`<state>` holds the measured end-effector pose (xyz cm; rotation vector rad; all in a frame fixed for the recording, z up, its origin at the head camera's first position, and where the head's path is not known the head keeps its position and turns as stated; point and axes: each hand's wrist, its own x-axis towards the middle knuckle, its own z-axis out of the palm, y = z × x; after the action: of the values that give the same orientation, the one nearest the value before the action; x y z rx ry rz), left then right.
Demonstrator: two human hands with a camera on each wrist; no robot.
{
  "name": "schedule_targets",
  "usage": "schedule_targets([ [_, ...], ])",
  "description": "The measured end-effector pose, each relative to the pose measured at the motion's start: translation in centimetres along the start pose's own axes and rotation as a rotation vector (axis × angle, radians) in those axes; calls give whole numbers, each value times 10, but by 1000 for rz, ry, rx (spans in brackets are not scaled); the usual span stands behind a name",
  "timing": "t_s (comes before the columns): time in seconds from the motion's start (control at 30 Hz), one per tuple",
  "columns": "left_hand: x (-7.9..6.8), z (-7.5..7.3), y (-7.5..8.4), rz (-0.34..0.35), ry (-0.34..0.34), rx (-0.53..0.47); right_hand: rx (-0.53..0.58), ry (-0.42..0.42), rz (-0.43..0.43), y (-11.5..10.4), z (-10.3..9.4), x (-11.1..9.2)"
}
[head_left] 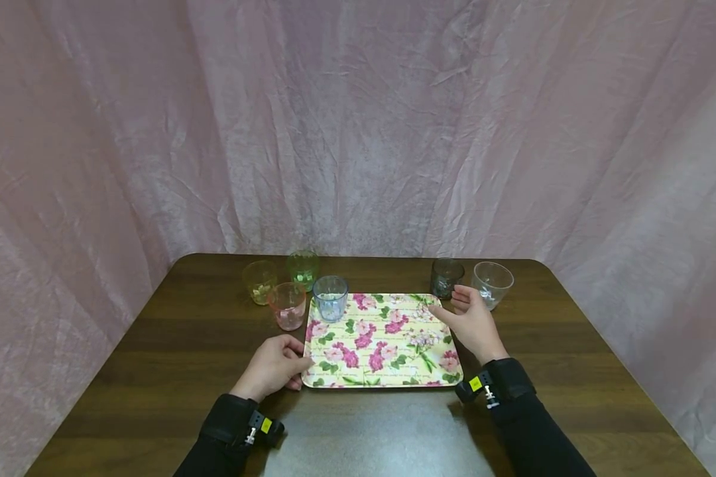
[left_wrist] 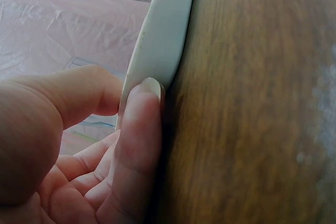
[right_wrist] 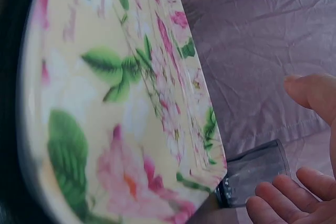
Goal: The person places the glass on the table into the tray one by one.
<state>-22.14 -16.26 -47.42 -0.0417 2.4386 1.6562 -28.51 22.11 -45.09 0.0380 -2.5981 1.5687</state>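
A flowered tray (head_left: 388, 338) lies on the table. My left hand (head_left: 274, 366) pinches its left edge between thumb and fingers; in the left wrist view the fingers (left_wrist: 137, 145) lie along the pale rim. A blue glass (head_left: 331, 301) stands on the tray's far left corner. Over the tray's right side, my right hand (head_left: 475, 324) is held with thumb and fingers spread, holding nothing. Just beyond its fingers is a dark grey glass (head_left: 445, 277), seen also as a grey glass (right_wrist: 257, 174) in the right wrist view. To the right stands a clear glass (head_left: 492, 281).
Left of the tray stand a pink glass (head_left: 289, 308), a yellow glass (head_left: 260, 281) and a green glass (head_left: 303, 268). The brown wooden table (head_left: 173, 358) has rounded far corners. A pink curtain (head_left: 358, 132) hangs behind it.
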Motion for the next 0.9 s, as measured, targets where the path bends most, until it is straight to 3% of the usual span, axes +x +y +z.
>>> schedule_targets([
  [0.9, 0, 0, 2, -10, -2, -4, -13, 100, 44, 33, -47, -12],
])
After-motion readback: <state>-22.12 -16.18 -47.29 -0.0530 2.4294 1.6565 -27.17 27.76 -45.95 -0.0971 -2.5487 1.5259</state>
